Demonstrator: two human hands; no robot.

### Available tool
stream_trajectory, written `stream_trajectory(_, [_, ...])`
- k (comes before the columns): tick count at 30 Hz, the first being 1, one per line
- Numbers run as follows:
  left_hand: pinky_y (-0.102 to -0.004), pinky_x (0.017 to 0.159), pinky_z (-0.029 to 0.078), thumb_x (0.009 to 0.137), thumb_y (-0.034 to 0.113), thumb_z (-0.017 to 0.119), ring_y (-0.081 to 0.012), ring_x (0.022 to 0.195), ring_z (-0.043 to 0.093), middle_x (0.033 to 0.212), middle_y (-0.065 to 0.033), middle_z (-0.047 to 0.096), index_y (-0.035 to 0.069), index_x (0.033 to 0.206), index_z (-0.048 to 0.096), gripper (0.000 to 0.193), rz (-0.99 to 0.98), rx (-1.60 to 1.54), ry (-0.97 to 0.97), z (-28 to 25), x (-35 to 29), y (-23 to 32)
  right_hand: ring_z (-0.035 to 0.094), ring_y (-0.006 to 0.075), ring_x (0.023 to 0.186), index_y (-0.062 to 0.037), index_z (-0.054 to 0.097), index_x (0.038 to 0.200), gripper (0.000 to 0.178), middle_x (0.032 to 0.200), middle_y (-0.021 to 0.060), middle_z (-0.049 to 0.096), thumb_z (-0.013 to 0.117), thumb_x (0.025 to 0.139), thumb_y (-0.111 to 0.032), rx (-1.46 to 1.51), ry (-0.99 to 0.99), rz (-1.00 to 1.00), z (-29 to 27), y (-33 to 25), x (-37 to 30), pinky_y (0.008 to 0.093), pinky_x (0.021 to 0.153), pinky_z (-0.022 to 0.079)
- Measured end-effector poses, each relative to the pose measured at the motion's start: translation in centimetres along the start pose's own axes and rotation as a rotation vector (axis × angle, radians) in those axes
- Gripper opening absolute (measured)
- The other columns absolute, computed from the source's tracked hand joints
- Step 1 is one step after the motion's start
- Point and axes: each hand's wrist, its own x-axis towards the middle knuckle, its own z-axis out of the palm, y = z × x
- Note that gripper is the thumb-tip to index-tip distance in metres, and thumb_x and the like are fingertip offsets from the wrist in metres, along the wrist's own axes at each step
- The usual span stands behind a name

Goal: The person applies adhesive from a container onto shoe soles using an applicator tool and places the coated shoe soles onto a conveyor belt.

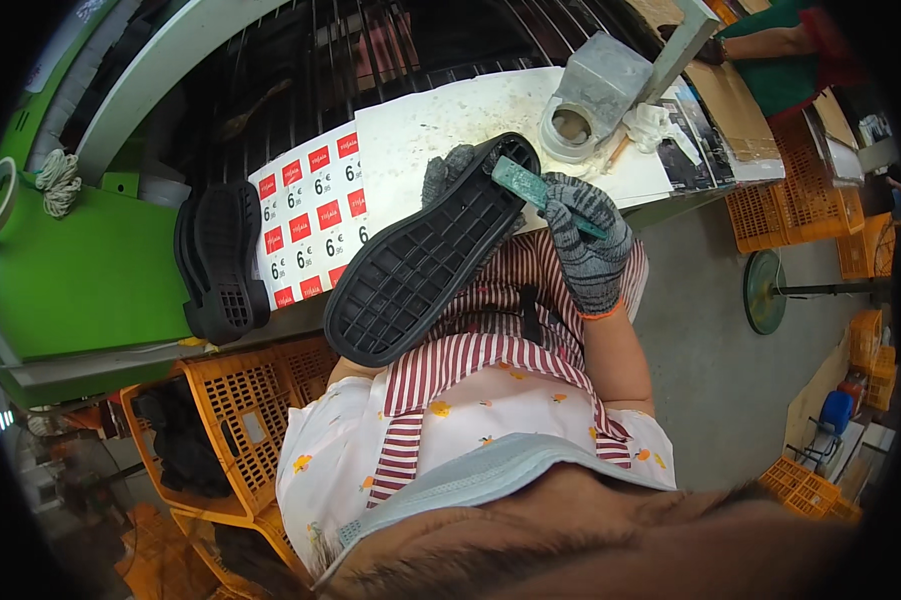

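Note:
A black shoe sole (395,285) with a raised rim and a grid of hollows tilts in front of me, over the table's near edge. In a grey knit glove, my left hand (446,174) is closed on the sole from behind, near its far end. The sole hides most of that hand. My right hand (585,240), gloved alike with an orange cuff, is closed round a green brush (522,184). The brush's pale, crusted end is at the rim at the sole's far end; whether it touches cannot be told. Beyond it stands a grey metal pot (595,85) with a round opening.
Several black soles (225,255) lie stacked at the left, beside a sheet of red-and-white labels (310,215). A green machine (80,280) and metal bars run behind. Orange crates (240,420) stand at my left, others at right. A co-worker's arm (770,42) reaches in at upper right.

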Motion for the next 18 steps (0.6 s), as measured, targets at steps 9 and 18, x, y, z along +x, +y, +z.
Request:
stream_trajectory(9, [-0.0326,0.092,0.038,0.078,0.034,0.06,-0.0222,0.11,0.047,0.12,-0.0074,0.049,0.017,0.119,0.049,0.045,-0.073,0.168,0.02,-1.0,-1.0,-0.1,0.061,0.0212,0.078,-0.0037,0.062,0.085,0.017,0.083,0.0092,0.063,0.07,0.07,-0.008,-0.135,-0.156,-0.17,1.8,-1.6,-1.0,0.0296,0.072,0.049])
stream_trajectory(18, [-0.0352,0.086,0.041,0.079,0.026,0.059,-0.0238,0.101,0.052,0.11,-0.01,0.056,0.011,0.113,0.054,0.037,0.178,0.92,-0.024,-1.5,-1.4,-1.1,0.061,0.0262,0.083,-0.006,0.063,0.088,0.02,0.085,0.0093,0.063,0.069,0.069,-0.011,-0.131,-0.279,-0.217,4.2,-3.3,-2.4,0.0343,0.075,0.049])
